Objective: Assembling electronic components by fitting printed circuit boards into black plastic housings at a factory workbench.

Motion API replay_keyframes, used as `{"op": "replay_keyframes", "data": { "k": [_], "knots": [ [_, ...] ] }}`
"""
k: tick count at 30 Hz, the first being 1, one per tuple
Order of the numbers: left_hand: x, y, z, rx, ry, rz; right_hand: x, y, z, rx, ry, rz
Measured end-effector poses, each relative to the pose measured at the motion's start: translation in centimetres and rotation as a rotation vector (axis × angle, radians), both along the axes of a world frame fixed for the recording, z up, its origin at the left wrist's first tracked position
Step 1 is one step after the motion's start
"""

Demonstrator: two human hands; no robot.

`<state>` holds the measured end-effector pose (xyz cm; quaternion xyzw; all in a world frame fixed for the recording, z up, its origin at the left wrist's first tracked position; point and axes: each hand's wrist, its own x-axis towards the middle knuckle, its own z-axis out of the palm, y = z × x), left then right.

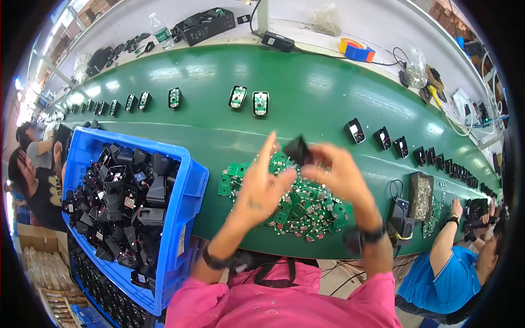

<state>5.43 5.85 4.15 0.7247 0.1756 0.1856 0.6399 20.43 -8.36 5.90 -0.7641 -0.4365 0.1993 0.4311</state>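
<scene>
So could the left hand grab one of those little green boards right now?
Probably yes: the left hand looks empty and near the green boards, whose near side lies uncovered. The right hand seems to hold the black housing.

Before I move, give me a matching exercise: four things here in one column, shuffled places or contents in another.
1. Blue bin
2. Circuit-board pile
3. Clear bottle
4. Black housing nearest the picture's centre

A. On the ledge behind the green table
B. Full of black parts
C. In the right hand
D. Loose on the green table

Pairs: 1-B; 2-D; 3-A; 4-C
</scene>
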Motion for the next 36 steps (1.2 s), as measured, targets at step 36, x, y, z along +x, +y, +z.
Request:
{"op": "replay_keyframes", "data": {
  "k": [36],
  "knots": [
    [-9.5,-1.1,-2.4,-0.171,0.121,-0.394,-11.9,-4.7,-0.3,-0.137,-0.259,0.17]
  ]
}}
